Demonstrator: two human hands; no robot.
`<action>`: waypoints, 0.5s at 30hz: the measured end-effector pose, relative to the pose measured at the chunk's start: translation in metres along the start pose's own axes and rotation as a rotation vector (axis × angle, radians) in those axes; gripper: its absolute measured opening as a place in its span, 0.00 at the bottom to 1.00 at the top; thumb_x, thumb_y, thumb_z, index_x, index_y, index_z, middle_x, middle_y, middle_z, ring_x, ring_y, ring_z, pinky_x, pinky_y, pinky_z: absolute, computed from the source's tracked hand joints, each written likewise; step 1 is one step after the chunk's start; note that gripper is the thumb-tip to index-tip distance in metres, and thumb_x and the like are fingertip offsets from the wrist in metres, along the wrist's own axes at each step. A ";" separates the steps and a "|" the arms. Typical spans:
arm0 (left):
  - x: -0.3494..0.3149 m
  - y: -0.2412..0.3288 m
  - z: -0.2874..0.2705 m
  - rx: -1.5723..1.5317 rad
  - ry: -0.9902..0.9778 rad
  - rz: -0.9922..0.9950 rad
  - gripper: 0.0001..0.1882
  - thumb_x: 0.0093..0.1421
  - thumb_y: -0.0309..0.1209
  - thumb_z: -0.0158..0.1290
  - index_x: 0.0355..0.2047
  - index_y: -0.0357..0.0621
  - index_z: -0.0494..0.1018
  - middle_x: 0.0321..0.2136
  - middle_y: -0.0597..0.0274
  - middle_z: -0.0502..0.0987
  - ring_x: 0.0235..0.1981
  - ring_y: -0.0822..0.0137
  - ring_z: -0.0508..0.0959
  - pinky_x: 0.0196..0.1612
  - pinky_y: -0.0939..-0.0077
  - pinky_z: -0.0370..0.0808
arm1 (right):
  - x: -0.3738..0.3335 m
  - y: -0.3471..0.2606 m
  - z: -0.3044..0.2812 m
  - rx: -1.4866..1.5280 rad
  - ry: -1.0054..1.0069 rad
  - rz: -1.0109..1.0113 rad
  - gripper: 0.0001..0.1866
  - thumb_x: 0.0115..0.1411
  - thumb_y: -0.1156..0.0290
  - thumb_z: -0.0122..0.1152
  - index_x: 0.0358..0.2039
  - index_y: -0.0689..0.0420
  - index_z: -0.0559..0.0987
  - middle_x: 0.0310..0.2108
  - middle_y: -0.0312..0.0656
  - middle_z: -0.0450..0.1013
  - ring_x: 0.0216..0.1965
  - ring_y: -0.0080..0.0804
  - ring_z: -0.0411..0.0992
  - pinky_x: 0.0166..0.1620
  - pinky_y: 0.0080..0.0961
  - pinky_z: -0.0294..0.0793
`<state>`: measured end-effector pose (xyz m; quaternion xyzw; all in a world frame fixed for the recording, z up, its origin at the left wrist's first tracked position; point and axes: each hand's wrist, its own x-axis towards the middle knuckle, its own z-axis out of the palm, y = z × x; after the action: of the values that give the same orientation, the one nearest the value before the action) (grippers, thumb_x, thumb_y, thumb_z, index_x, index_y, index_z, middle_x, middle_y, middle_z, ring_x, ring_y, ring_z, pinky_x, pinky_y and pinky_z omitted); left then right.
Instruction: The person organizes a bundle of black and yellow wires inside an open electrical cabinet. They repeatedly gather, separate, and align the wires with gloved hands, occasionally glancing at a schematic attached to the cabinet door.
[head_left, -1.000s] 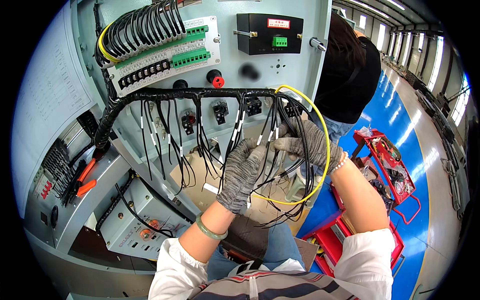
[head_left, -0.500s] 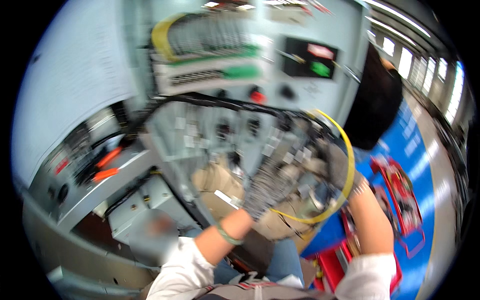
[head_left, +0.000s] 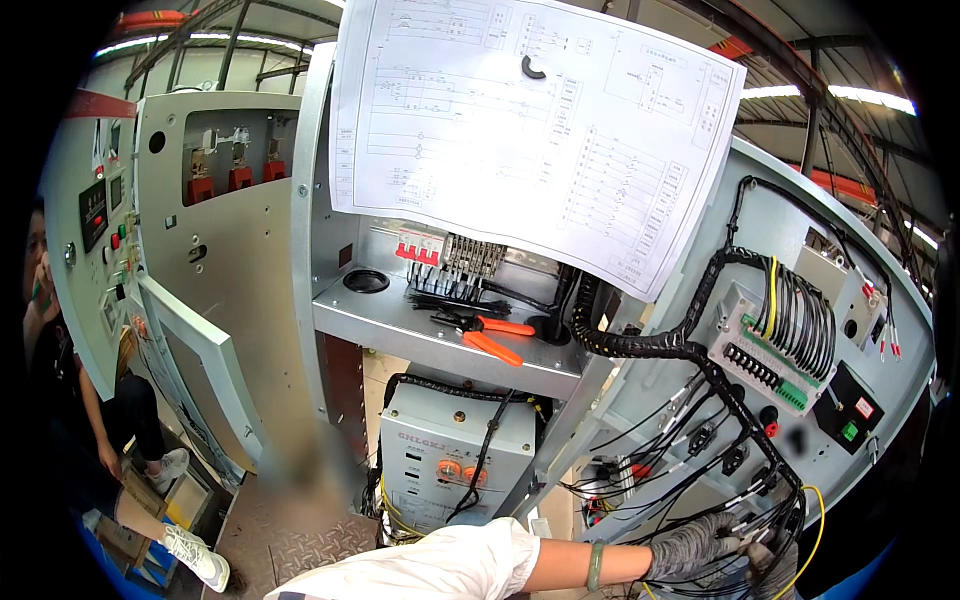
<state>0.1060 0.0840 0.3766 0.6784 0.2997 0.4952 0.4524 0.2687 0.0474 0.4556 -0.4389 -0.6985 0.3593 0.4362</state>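
My left hand [head_left: 692, 546], in a grey striped glove, reaches in at the lower right, with a green bangle [head_left: 595, 565] on the wrist. Its fingers are drawn together among thin black wires [head_left: 650, 450] that hang from the door panel. Right beside it, my right hand [head_left: 778, 572], gloved too, shows only partly, its fingers curled near the left fingertips. What either hand pinches is too small and covered to make out. A yellow wire [head_left: 822, 520] loops past the right hand. Above them, a thick black wrapped harness [head_left: 640, 345] runs across to the door.
Orange-handled pliers [head_left: 500, 340] lie on the metal shelf [head_left: 350, 312] beside black cable ties. A wiring diagram sheet [head_left: 480, 130] hangs over the cabinet. The door carries a terminal block [head_left: 765, 365]. Another person [head_left: 75, 430] sits at the far left behind a panel.
My view has swung left and up, so the hands now sit at the lower right edge. Both remain at the door's wires. The diagram and shelf have come into fuller view.
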 end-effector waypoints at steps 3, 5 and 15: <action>-0.003 0.018 0.000 -0.027 -0.064 -0.096 0.19 0.60 0.40 0.51 0.47 0.41 0.68 0.38 0.52 0.74 0.41 0.62 0.73 0.46 0.71 0.69 | -0.004 0.007 -0.011 -0.037 -0.001 0.011 0.11 0.52 0.64 0.63 0.29 0.55 0.72 0.17 0.28 0.63 0.15 0.16 0.58 0.18 0.15 0.55; -0.002 0.011 0.002 -0.080 -0.070 -0.065 0.19 0.60 0.40 0.51 0.47 0.41 0.68 0.38 0.52 0.74 0.40 0.63 0.73 0.46 0.71 0.69 | -0.004 0.006 -0.010 0.006 0.006 0.048 0.10 0.52 0.65 0.63 0.29 0.54 0.72 0.17 0.28 0.62 0.15 0.16 0.57 0.18 0.15 0.54; -0.002 0.010 0.003 -0.087 -0.096 -0.028 0.20 0.61 0.38 0.48 0.49 0.40 0.67 0.38 0.54 0.74 0.41 0.64 0.72 0.46 0.71 0.68 | -0.005 0.014 -0.015 0.023 0.048 0.057 0.10 0.51 0.66 0.64 0.27 0.53 0.71 0.17 0.25 0.60 0.17 0.15 0.56 0.19 0.15 0.52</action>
<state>0.1074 0.0770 0.3848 0.6770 0.2652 0.4682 0.5021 0.2877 0.0494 0.4467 -0.4621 -0.6710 0.3691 0.4473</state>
